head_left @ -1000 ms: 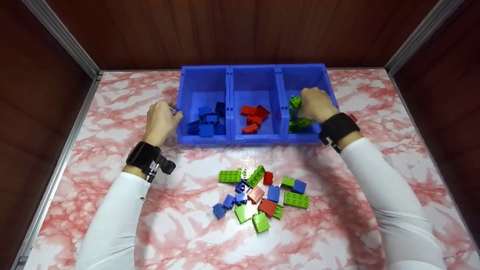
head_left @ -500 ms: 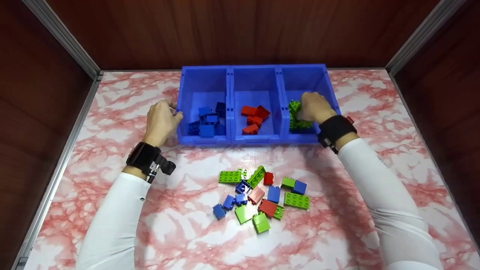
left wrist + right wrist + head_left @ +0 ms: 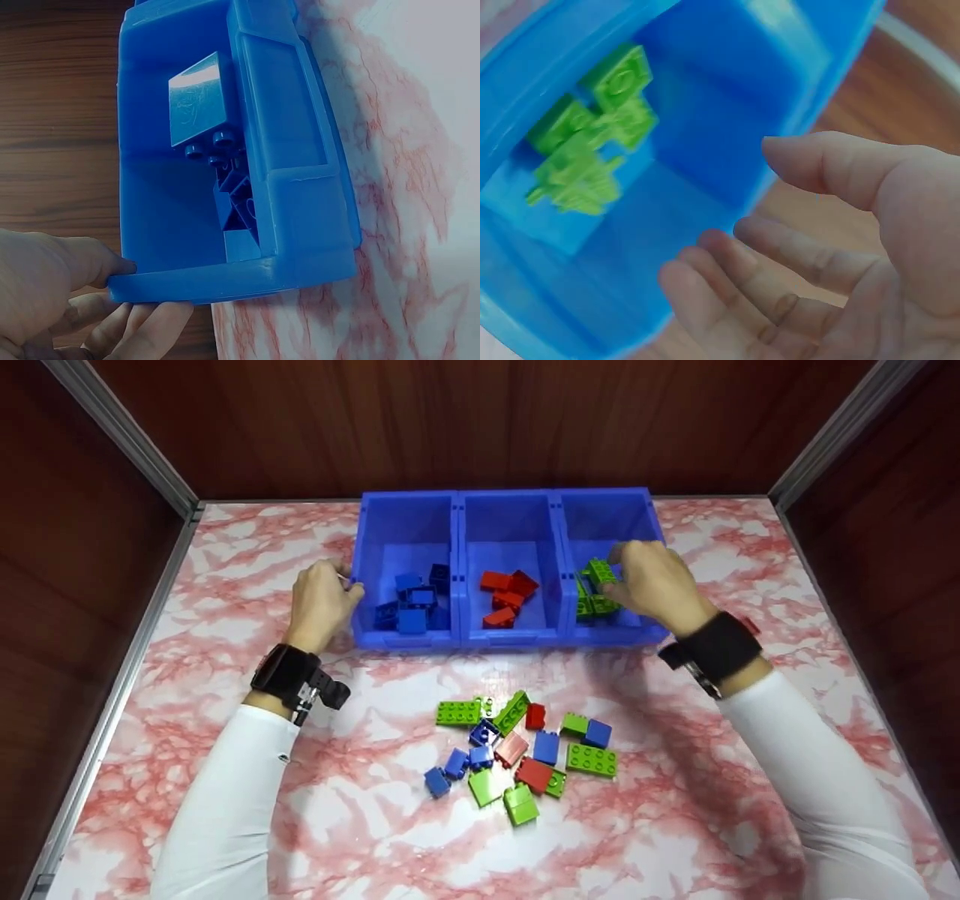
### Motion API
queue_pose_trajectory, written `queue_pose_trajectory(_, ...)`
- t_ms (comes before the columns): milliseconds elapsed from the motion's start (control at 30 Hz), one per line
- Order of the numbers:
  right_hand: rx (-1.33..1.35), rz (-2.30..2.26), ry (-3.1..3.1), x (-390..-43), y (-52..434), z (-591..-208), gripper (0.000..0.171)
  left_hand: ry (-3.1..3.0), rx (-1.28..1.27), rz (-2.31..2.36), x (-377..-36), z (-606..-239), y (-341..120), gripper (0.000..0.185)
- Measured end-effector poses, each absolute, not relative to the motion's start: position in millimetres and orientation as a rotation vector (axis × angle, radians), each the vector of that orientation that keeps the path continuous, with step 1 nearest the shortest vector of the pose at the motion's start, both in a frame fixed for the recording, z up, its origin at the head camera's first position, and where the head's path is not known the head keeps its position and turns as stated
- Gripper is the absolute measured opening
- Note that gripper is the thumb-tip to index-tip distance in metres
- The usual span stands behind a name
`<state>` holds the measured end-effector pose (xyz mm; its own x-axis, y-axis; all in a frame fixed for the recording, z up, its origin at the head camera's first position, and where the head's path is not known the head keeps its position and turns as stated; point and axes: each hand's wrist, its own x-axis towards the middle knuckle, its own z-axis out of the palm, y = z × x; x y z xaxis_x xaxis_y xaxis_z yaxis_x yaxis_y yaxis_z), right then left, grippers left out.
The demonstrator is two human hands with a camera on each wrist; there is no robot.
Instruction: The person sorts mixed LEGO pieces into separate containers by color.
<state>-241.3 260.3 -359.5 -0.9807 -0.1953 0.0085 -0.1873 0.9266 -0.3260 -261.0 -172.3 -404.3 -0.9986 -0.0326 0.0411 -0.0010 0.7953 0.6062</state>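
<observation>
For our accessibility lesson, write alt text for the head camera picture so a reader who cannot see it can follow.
A person's right hand hangs open over green bricks in the right-hand bin of three joined blue bins, while the left hand holds the left-hand bin's outer wall. The other bins hold blue bricks and red bricks; a mixed pile of bricks lies on the pink marbled table.

Blue bins [image 3: 510, 641] hold blue, red and green bricks [image 3: 598, 589] on a pink-veined white marble table [image 3: 375, 840].
</observation>
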Motion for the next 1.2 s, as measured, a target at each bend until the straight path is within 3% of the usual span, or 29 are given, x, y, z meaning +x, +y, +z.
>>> queue_pose_trajectory(233,-0.584,-0.569,3.032,-188.8,253.7,-355.9,0.035,-2.943,0.042,-0.999,-261.8,-403.5,-171.4,0.028)
queue_pose_trajectory(500,-0.847,-0.658,2.825,-146.2,244.4,-389.5,0.031,-2.940,0.035,-0.960,-262.8,-404.8,-172.8,0.029)
queue_pose_trajectory(867,-0.854,-0.474,2.757,-130.5,234.3,-436.8,0.024,-2.961,0.063,-0.983,-261.5,-403.7,-170.9,0.029)
queue_pose_trajectory(1200,-0.826,-0.428,2.766,-132.1,226.5,-455.3,0.018,-2.973,0.070,-1.004,-260.9,-403.3,-171.0,0.027)
